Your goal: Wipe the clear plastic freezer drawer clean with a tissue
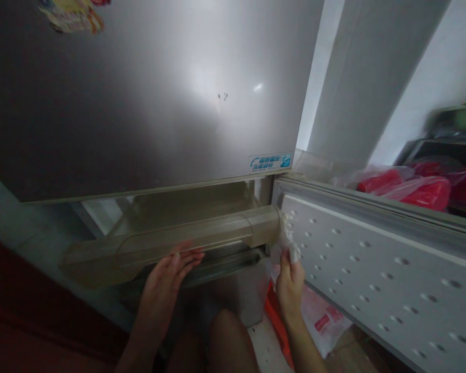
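My left hand (170,274) is at the front of a pulled-out, see-through freezer drawer (186,233), its fingers stretched out and holding nothing. The fingertips are at the lower edge of the drawer front; whether they touch it I cannot tell. My right hand (290,282) is closed, thumb up, on a crumpled whitish translucent piece (293,248) that looks like thin plastic. That hand is between the drawer's right end and the open lower door (353,259). Under the drawer, a second drawer (229,267) shows in part.
The grey upper fridge door (178,103) is shut above the drawers. A white plastic bag with red print (322,324) and an orange-red item (278,321) lie on the floor. Red items in clear bags (415,189) sit behind the open door.
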{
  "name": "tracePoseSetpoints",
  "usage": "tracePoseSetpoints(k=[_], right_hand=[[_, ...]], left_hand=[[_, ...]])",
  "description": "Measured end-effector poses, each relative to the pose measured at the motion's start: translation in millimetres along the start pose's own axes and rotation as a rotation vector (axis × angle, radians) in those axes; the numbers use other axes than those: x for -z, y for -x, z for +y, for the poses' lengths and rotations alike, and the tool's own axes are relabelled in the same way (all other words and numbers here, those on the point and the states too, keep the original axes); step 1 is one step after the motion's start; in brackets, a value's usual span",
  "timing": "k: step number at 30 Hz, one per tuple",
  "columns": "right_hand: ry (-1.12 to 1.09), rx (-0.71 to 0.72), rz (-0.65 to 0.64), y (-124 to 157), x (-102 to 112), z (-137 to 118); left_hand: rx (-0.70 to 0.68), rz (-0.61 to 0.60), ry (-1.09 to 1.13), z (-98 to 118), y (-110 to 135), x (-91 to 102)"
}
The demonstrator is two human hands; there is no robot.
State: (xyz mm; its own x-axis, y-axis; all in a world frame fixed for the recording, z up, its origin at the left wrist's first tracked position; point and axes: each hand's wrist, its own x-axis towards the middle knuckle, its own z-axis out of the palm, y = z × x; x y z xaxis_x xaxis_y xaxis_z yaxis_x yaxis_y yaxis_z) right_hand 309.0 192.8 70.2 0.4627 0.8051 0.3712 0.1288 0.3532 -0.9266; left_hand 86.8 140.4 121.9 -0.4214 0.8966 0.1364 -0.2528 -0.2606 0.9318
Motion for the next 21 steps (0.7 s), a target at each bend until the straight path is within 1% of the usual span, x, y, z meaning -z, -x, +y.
tracePoseSetpoints(k=[2,4,6,7,8,9,12,13,14,16,18,21], right_hand=[[0.024,-0.017,0.046,3.9,9.5,0.1],[0.061,-0.015,0.138,11.9,18.1,1.3],[0.093,0.033,0.230,22.2,22.7,3.3],[0.102,0.083,0.238,27.0,22.9,4.1],[0.102,0.147,0.211,30.8,21.5,4.6],[0.094,0.222,0.146,33.4,18.7,4.6],[0.069,0.448,-0.134,33.2,5.1,2.0],[0.070,0.508,-0.187,31.4,0.3,0.6],[0.076,0.556,-0.217,29.2,-3.9,-0.9],[0.083,0.615,-0.232,25.3,-9.9,-4.0],[0.075,0.635,-0.238,22.6,-12.8,-7.0],[0.064,0.629,-0.251,19.2,-15.0,-10.2]], left_hand=[[-0.019,-0.003,-0.054,6.0,-0.4,-7.7],[-0.042,-0.014,-0.071,10.1,-0.6,-14.0],[-0.067,-0.010,-0.060,10.9,-1.7,-17.9],[-0.078,-0.001,-0.052,10.1,-2.3,-18.8],[-0.090,0.009,-0.045,8.8,-2.9,-19.3],[-0.102,0.017,-0.039,7.3,-3.3,-19.5],[-0.127,0.026,-0.018,3.9,-3.6,-20.0],[-0.134,0.030,-0.014,3.5,-3.6,-20.5],[-0.140,0.035,-0.011,3.6,-3.8,-21.3],[-0.158,0.045,-0.006,4.6,-4.6,-23.3],[-0.183,0.048,0.007,6.1,-6.4,-25.5],[-0.203,0.044,0.018,7.3,-10.4,-27.7]])
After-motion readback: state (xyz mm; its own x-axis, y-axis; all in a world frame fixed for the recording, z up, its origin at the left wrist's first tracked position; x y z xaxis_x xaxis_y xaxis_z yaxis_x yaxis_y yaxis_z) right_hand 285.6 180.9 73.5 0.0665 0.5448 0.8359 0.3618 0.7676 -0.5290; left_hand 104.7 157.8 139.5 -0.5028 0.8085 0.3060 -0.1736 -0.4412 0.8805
